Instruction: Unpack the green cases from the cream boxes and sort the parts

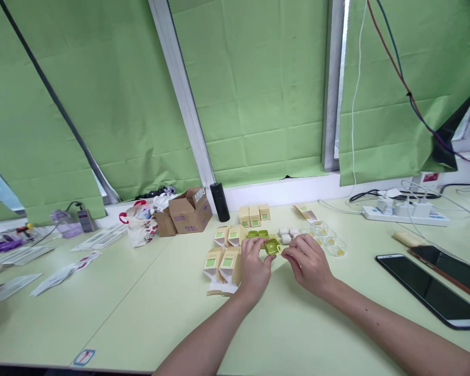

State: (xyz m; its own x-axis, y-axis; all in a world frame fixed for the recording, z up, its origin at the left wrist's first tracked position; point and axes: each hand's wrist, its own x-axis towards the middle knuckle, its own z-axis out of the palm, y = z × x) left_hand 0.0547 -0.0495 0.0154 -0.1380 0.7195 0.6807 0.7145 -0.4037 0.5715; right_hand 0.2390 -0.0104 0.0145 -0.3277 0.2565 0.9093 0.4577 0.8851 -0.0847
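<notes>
A small, olive-green, square open case of shiny plastic sits just below the centre of the frame, in the grip of the left hand, which pinches its left side between thumb and fingers. The right hand is just beside the case's right edge, its thumb and fingers drawn together; whether they pinch anything, I cannot tell.

Just above the left hand lie more olive-green square cases, with white rounded blocks to their right. Clear plastic rounded packs with yellow bits inside lie beyond the right hand. Left of the left hand stand beige card boxes with green square labels.

Farther out, centre-left, are a black upright cylinder and a brown open cardboard box. A large dark-screened tablet-like device lies at lower right, below a white power strip. Green fabric blinds fill the upper frame.
</notes>
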